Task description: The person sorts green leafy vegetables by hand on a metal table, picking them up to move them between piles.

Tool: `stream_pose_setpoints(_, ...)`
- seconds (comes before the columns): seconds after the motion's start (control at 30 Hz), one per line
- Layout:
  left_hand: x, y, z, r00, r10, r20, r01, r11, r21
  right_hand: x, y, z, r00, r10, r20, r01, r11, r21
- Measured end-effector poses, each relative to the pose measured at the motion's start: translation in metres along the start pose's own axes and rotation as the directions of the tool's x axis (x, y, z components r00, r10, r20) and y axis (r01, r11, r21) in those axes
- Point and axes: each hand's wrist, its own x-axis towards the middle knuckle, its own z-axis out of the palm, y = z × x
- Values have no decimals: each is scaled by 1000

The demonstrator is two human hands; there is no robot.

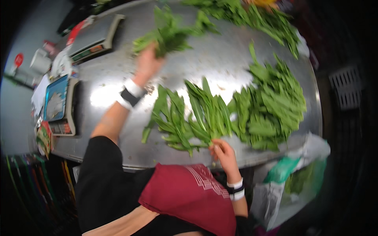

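My left hand (149,63), blurred, reaches over the far left part of the steel table and is closed on the stem end of a bunch of leafy greens (168,35). Near the table's front edge, my right hand (223,152) has its fingers on the stem ends of a fanned bunch of long-leaved greens (212,112). Loose leaves (175,118) lie just left of that bunch. A large pile of greens (271,106) lies to the right of it. Both wrists wear white and black bands.
Two weighing scales stand at the left, one with a bare metal plate (94,32), one with a blue tray (55,98). More greens (230,11) lie at the far edge of the steel table (124,109). Plastic bags (291,183) with greens hang at the right front; a white crate (347,87) is beyond.
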Motion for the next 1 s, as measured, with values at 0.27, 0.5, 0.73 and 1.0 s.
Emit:
stream_pose_setpoints(0.27,59,-137,38,962,-57,267,-203,501,841,22,-9,-22,785,-515,-344,201,738,-645)
stream_pose_setpoints(0.5,67,-98,54,992,-53,114,-69,529,846,48,-13,0,771,-592,-236,123,501,-856)
stream_pose_setpoints(0.73,-34,34,21,918,320,234,-309,947,-83,65,-6,-11,875,-343,-343,155,868,-472)
stream_pose_setpoints(1.0,-163,106,49,491,197,849,683,518,-515,6,-39,9,998,-18,65,-24,799,600)
